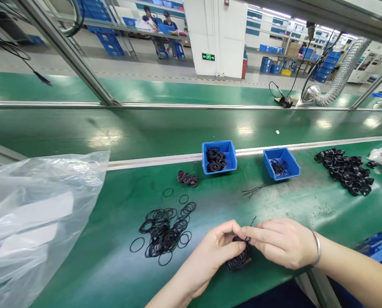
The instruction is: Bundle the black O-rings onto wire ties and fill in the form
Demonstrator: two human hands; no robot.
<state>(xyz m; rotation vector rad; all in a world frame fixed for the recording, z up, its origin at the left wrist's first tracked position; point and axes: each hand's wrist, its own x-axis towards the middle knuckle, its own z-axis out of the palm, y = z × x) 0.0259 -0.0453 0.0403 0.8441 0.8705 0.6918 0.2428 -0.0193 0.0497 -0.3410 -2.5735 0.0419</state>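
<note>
Black ring bundle (239, 261) between left fingers (233, 249) (closed on it), right fingers (263, 234) pinching a tie (253, 221)

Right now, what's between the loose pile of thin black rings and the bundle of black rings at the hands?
Narrow strip of bare green tabletop, then the left hand. Shows in the head view.

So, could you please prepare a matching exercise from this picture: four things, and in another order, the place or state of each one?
Column 1
1. bundled black rings
2. wide pile of rings
3. plastic bag
4. exit sign

Column 2
A. at the picture's left edge
B. glowing green
C. at the fingers of the left hand and right hand
D. lying loose on the green bench

Pairs: 1-C, 2-D, 3-A, 4-B
</note>
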